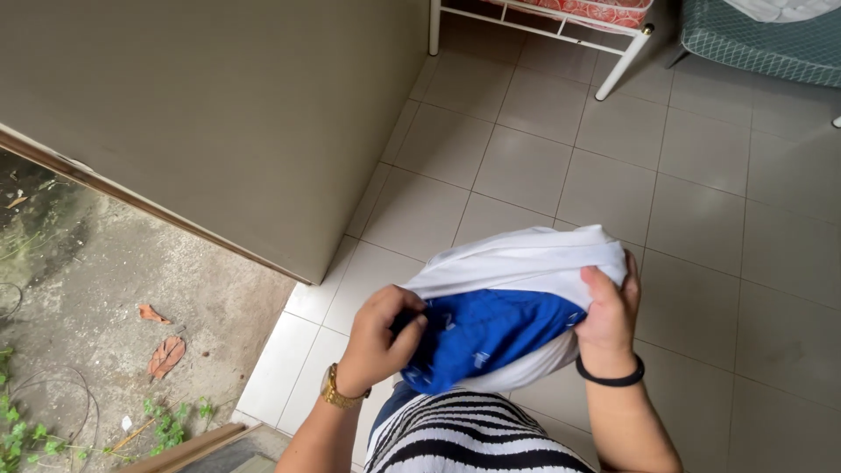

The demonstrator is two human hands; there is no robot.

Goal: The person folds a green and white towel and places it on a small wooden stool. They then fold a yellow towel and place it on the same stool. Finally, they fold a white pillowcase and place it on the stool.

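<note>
Here, both hands' grip [378,337] [609,315] on bunched white-and-blue cloth [508,307].

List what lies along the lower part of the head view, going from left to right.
Green weeds → dry brown leaves → left hand with a gold watch → blue and white cloth → right hand with a black wristband → bare grey floor tiles.

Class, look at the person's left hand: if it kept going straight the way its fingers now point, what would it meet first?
Probably the blue cloth: the left hand already has its fingers on it, pointing right toward the right hand.
</note>
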